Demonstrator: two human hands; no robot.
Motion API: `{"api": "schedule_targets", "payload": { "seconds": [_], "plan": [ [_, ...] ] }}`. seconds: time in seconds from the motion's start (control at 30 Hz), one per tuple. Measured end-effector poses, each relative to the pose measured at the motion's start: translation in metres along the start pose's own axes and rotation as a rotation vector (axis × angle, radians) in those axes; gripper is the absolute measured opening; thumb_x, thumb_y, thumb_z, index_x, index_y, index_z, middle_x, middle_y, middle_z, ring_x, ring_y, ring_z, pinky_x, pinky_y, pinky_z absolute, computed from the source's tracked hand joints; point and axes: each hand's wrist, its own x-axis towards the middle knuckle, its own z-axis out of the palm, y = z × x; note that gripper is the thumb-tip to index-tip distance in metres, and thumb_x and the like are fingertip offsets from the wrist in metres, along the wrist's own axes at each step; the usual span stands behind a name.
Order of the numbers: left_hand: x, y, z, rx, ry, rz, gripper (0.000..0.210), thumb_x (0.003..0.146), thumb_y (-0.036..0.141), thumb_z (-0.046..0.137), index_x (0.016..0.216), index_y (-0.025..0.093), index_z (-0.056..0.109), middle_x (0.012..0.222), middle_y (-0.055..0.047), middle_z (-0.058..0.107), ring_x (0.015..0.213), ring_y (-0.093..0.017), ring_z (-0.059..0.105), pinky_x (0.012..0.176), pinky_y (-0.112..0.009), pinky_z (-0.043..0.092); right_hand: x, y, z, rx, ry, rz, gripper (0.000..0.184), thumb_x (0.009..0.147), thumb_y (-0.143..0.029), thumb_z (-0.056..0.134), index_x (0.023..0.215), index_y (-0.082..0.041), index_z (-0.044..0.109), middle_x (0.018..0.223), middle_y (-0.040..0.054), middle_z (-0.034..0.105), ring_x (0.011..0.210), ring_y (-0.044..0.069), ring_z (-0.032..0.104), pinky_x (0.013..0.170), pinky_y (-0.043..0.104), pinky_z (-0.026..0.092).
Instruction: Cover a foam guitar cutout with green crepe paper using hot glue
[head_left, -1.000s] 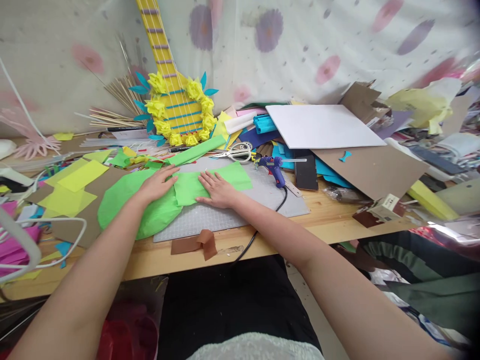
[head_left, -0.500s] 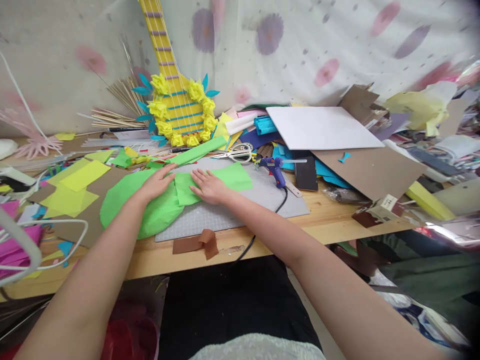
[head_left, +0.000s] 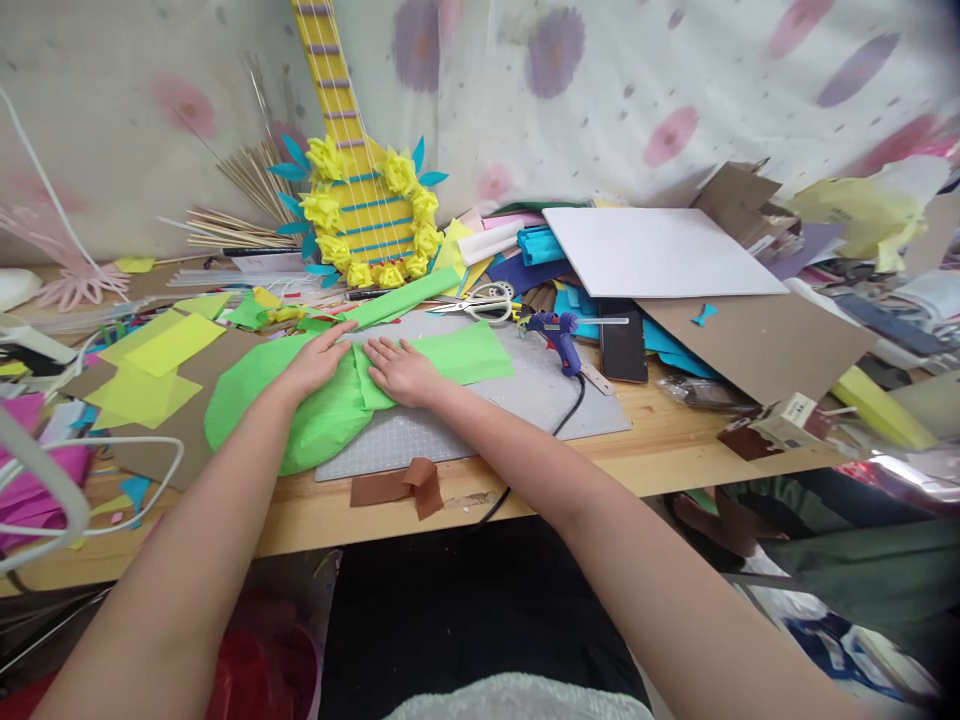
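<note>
On the bench lies a rounded piece covered in green crepe paper [head_left: 330, 430], partly over a grey cutting mat [head_left: 397, 445]. A green crepe paper strip [head_left: 476, 353] runs from it to the right. My left hand [head_left: 316, 362] rests on the upper right part of the rounded piece with its fingers stretched out. Close beside it, my right hand [head_left: 401, 372] lies flat on the strip, near where strip and rounded piece meet. What is under my palms is hidden. A rolled green crepe paper piece [head_left: 409, 297] lies just beyond my hands.
Behind stands a yellow paper guitar [head_left: 367, 215] with paper roses. Scissors [head_left: 484, 302], a blue glue gun [head_left: 559, 340] with a black cord, and a phone [head_left: 623, 342] lie to the right. A white board [head_left: 660, 255] rests on piled paper. Brown paper [head_left: 397, 487] lies at the front edge.
My right hand has slid left along the green strip, closer to my left hand. Paper bunches slightly at the join. The whole view has shifted a little.
</note>
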Motion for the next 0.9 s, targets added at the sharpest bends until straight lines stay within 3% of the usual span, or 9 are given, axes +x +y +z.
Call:
{"api": "schedule_targets", "payload": {
  "seconds": [0.5,0.8,0.9],
  "plan": [
    [0.0,0.003,0.001,0.054,-0.039,-0.012,0.053,0.086,0.03,0.04,0.136,0.021,0.053,0.145,-0.001,0.049,0.136,-0.02,0.041,0.116,-0.034,0.027,0.0,-0.003,0.018,0.025,0.123,-0.019,0.056,0.099,-0.032,0.019,0.146,-0.008,0.036,0.149,0.0137,0.04,0.137,0.026,0.04,0.113,0.05,0.03],
    [0.003,-0.006,0.002,-0.088,0.053,-0.005,0.059,0.08,0.025,0.041,0.138,0.021,0.051,0.145,-0.001,0.048,0.136,-0.019,0.041,0.117,-0.034,0.027,-0.001,-0.006,0.012,0.054,0.151,-0.013,0.057,0.099,-0.036,0.025,0.148,-0.007,0.031,0.154,0.0128,0.03,0.144,0.024,0.026,0.118,0.05,0.019],
    [0.004,-0.009,0.002,-0.102,0.045,-0.015,0.064,0.076,0.021,0.041,0.139,0.024,0.05,0.147,0.002,0.046,0.138,-0.018,0.038,0.117,-0.032,0.025,-0.002,-0.01,0.012,0.079,0.135,-0.066,0.06,0.099,-0.042,0.026,0.148,-0.008,0.031,0.154,0.0135,0.03,0.143,0.025,0.029,0.117,0.05,0.02]
  ]
}}
